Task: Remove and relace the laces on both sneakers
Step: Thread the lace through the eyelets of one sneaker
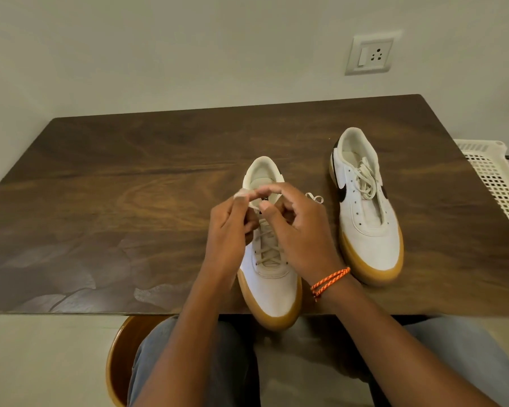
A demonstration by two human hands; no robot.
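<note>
Two white sneakers with gum soles stand on the dark wooden table (115, 201). The near sneaker (272, 289) points its toe over the table's front edge, and its lower eyelets hold a beige lace (266, 248). Both of my hands hover over its tongue. My left hand (231, 230) pinches a loop of that lace between thumb and fingers. My right hand (298, 230), with an orange cord at the wrist, grips the lace beside it. A free lace end (315, 197) lies on the table to the right. The far sneaker (364, 207) has a loose pile of lace (366, 179) on its tongue.
A white perforated plastic basket (494, 180) sits off the table's right edge. A wall socket (370, 54) is on the wall behind. My knees and a round wooden stool (121, 356) are below the table's front edge.
</note>
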